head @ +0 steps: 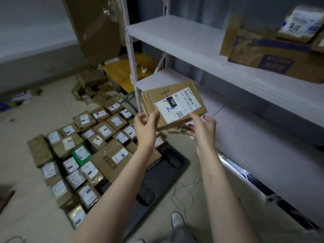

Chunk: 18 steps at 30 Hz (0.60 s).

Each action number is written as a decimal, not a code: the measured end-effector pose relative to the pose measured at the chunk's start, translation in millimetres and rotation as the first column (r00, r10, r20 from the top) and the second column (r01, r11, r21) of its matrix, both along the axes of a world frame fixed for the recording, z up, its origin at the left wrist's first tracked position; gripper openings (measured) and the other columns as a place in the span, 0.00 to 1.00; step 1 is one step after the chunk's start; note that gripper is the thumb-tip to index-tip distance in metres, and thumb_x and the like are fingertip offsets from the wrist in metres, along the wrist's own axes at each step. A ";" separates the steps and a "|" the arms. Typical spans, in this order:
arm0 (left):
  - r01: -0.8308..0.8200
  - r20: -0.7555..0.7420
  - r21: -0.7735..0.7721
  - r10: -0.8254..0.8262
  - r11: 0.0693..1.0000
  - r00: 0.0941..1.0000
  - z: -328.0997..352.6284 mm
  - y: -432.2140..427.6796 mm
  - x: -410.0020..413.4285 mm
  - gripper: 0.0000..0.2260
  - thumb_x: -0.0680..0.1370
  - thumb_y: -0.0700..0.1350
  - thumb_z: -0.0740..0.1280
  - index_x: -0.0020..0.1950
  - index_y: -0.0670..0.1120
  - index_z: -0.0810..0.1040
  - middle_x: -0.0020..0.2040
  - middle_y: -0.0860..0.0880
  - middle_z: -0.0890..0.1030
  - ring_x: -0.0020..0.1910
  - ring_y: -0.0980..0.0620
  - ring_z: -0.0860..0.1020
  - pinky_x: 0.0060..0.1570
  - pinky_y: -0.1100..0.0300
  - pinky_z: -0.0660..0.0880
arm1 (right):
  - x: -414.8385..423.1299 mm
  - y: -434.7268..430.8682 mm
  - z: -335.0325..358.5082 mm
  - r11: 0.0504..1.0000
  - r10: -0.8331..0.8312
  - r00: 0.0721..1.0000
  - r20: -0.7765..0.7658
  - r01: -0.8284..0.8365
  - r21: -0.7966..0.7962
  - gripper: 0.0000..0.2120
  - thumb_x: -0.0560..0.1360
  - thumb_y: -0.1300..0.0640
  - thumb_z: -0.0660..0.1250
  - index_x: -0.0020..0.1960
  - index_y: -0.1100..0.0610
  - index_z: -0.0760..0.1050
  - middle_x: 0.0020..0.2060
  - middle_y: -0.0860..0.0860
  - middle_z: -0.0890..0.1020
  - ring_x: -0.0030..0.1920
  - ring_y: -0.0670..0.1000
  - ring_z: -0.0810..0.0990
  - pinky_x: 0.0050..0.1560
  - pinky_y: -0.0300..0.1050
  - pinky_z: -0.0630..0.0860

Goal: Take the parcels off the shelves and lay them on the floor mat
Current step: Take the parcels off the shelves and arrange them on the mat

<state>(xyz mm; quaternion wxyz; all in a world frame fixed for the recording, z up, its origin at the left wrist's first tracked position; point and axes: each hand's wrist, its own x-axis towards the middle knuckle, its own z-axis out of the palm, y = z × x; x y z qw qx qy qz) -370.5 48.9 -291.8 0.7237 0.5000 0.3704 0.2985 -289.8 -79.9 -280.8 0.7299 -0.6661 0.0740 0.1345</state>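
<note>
A flat, rectangular parcel (172,104) of creased brown cardboard is held in the air before the front edge of the white metal shelves (175,34). Its glossy white label has a black tag "15H", the printed line "15H 157 A03 210" and a QR code. A "3" is written by hand on the cardboard. The left hand (145,125) grips its near left corner and the right hand (203,127) pinches its near right corner. Below, many labelled cartons (98,142) cover the dark floor mat (168,174).
</note>
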 end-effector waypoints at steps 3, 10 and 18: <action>-0.053 -0.039 -0.004 0.052 0.999 0.998 -22.3 18.8 -33.7 0.18 0.74 0.51 0.72 0.59 0.46 0.73 0.47 0.51 0.81 0.42 0.58 0.82 0.40 0.62 0.78 | -18.8 12.9 -25.2 0.998 0.050 0.996 -0.069 -0.053 -0.042 0.25 0.73 0.51 0.73 0.65 0.59 0.69 0.55 0.53 0.83 0.52 0.55 0.84 0.43 0.45 0.80; -0.105 -0.149 -0.076 0.093 0.992 0.984 -81.6 49.7 -105.5 0.15 0.76 0.50 0.71 0.60 0.46 0.75 0.48 0.51 0.81 0.44 0.56 0.82 0.40 0.60 0.79 | -67.4 38.3 -83.4 0.976 0.171 0.959 -0.225 -0.196 -0.091 0.13 0.75 0.50 0.72 0.58 0.50 0.77 0.53 0.52 0.85 0.50 0.53 0.85 0.37 0.41 0.80; -0.155 -0.331 -0.211 0.079 0.965 0.940 -158.6 91.4 -199.8 0.23 0.79 0.48 0.68 0.70 0.39 0.71 0.62 0.42 0.79 0.51 0.52 0.80 0.41 0.58 0.81 | -111.7 93.6 -167.9 0.886 0.372 0.797 -0.476 -0.458 -0.075 0.15 0.76 0.53 0.72 0.61 0.55 0.77 0.54 0.55 0.84 0.51 0.57 0.84 0.44 0.48 0.82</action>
